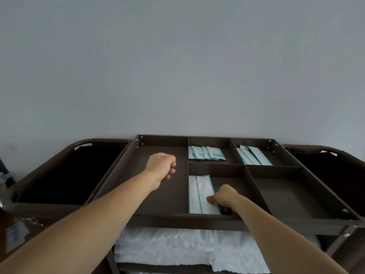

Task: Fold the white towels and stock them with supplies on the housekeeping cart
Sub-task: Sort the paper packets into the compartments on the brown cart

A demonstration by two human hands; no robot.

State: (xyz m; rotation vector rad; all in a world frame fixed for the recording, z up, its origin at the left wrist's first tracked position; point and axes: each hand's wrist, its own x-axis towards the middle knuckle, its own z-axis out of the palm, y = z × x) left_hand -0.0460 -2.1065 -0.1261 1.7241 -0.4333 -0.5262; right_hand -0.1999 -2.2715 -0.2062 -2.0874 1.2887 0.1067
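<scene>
Plain grey wall behind, dark brown metal housekeeping cart in front. At the left hangs its black fabric bag. Next, the left hand hovers over the large left tray compartment, fingers curled in, nothing showing in it. Below, folded fluffy white towels sit stacked on the shelf. In the near middle compartment lie white flat packets with teal edges, and the right hand pinches their near corner. Far middle: small white-and-teal sachets, fanned out. Far right: long white teal-trimmed sleeves.
</scene>
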